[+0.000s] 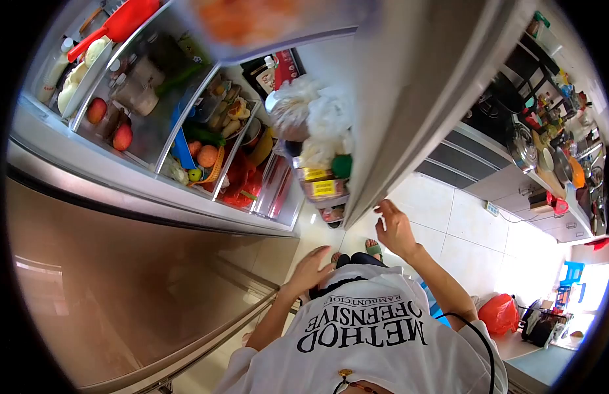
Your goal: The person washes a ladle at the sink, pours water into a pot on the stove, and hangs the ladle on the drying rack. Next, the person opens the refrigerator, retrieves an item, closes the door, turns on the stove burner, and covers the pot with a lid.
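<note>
An open refrigerator fills the upper left, its shelves [161, 154] holding fruit, containers and an orange basket [216, 164]. Its open door [409, 98] stands at the centre, with plastic bags [329, 111] and yellow-labelled packs [323, 188] in the door racks. My right hand [395, 228] is beside the lower edge of the door, fingers curled but apart, with nothing visible in it; whether it touches the edge is unclear. In front of my shirt, my left hand [309, 270] is held out below the refrigerator's opening, fingers extended and empty.
A closed brown refrigerator door [121, 282] is at the lower left. On the right runs a kitchen counter with a stove [491, 108], pans [562, 165] and drawers [459, 154] below. A red bag [499, 314] sits at the lower right. Pale tiles [472, 217] cover the floor.
</note>
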A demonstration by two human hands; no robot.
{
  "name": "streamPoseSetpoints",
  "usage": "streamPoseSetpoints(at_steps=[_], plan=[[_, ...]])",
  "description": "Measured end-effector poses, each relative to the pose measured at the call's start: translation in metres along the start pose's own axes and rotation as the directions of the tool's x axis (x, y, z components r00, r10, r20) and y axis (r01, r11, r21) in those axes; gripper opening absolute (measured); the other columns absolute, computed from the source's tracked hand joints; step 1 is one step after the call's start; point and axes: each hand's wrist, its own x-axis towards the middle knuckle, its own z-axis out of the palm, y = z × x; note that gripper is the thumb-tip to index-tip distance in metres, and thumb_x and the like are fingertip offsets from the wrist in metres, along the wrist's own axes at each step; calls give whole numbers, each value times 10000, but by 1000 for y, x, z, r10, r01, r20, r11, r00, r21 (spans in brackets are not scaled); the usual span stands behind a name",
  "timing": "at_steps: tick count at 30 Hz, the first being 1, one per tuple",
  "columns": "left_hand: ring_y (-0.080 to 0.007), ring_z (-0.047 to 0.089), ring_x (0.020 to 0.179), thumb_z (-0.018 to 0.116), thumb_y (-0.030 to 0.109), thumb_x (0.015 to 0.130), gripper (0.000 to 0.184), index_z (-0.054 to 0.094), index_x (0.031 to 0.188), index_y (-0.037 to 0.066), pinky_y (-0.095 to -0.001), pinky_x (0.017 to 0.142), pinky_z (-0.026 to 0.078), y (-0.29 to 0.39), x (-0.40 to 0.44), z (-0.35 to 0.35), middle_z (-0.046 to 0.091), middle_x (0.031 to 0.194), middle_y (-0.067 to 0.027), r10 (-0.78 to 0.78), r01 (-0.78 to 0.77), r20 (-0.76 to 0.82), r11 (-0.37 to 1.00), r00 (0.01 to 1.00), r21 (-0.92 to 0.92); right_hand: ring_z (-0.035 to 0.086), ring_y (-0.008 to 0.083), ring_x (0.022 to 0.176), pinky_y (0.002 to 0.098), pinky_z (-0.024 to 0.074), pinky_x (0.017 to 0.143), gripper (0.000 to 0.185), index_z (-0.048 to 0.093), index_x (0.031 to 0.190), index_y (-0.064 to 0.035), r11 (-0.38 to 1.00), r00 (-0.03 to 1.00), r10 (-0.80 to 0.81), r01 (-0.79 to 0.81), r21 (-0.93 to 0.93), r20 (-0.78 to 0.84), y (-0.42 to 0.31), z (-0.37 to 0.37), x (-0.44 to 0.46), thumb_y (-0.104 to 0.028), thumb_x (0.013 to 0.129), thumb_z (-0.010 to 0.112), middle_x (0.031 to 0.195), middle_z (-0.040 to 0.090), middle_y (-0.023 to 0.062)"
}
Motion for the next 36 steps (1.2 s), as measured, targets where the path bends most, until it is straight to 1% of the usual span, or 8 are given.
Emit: streamPoseSetpoints(at_steps=[10, 17, 19, 24, 28, 31, 34, 36], plan=[[-274, 318, 1306, 672, 160, 804, 833, 132, 1425, 30, -353, 958, 414, 12, 42, 9, 233, 1450, -196, -78, -107, -402, 902, 912, -417, 621, 320, 834, 403, 512, 708, 459, 485, 1225, -98, 999, 965, -35, 38, -6, 259, -20, 18, -13, -39, 776, 555, 1025, 608, 138], [-224, 330, 1254, 637, 33, 810, 696, 223, 1370, 21, -324, 936, 420, -28, 38, -29, 267, 1387, -135, -418, -24, -573, 793, 704, -608, 589, 320, 934, 428, 480, 799, 382, 500, 1215, -110, 980, 882, 164, -96, -172, 441, 37, 13, -76, -154, 840, 557, 1138, 560, 93], [-215, 337, 1245, 628, -7, 799, 696, 231, 1370, 24, -310, 930, 417, -76, 40, -36, 291, 1377, -118, -340, 69, -716, 923, 609, -379, 578, 303, 950, 414, 476, 806, 387, 507, 1212, -94, 982, 870, 166, -101, -161, 464, 43, 2, -84, -140, 833, 566, 1118, 566, 105], [-218, 403, 1173, 642, 27, 782, 660, 299, 1345, 47, -327, 940, 402, -131, 37, -87, 405, 1289, -93, -586, -137, -655, 686, 478, -714, 587, 306, 938, 408, 487, 782, 359, 517, 1182, -79, 990, 902, 127, -87, -114, 413, 86, -8, -94, -153, 837, 582, 1107, 558, 99], [-218, 489, 1045, 687, 81, 752, 568, 406, 1240, 15, -342, 844, 458, -192, 47, -130, 499, 1163, -100, -567, 182, -672, 811, 476, -556, 576, 307, 961, 404, 489, 783, 362, 517, 1181, -74, 988, 917, 147, -114, -108, 372, 111, -52, -98, -144, 833, 588, 1110, 557, 95], [-246, 558, 860, 735, 267, 731, 616, 446, 1215, 20, -370, 774, 500, -154, 77, -105, 544, 1019, -121, -255, 132, -929, 965, 267, -226, 576, 310, 963, 407, 483, 797, 374, 516, 1188, -68, 978, 924, 203, -174, -117, 325, 144, -99, -115, -145, 830, 590, 1114, 557, 109], [-288, 498, 1083, 662, 257, 812, 563, 424, 1266, 24, -384, 897, 427, -69, 96, -98, 454, 1273, -131, -678, 724, -734, 531, 51, -441, 573, 314, 972, 407, 476, 816, 383, 519, 1193, -58, 966, 937, 250, -222, -134, 244, 196, -141, -147, -156, 830, 590, 1131, 552, 122], [-294, 513, 1077, 654, 313, 815, 592, 418, 1280, 31, -382, 847, 460, -129, 103, -86, 438, 1296, -135, -668, 815, -744, 428, -7, -392, 573, 319, 973, 413, 476, 817, 370, 535, 1171, -53, 938, 912, 337, -303, -171, 234, 226, -171, -173, -151, 819, 592, 1121, 556, 133]])
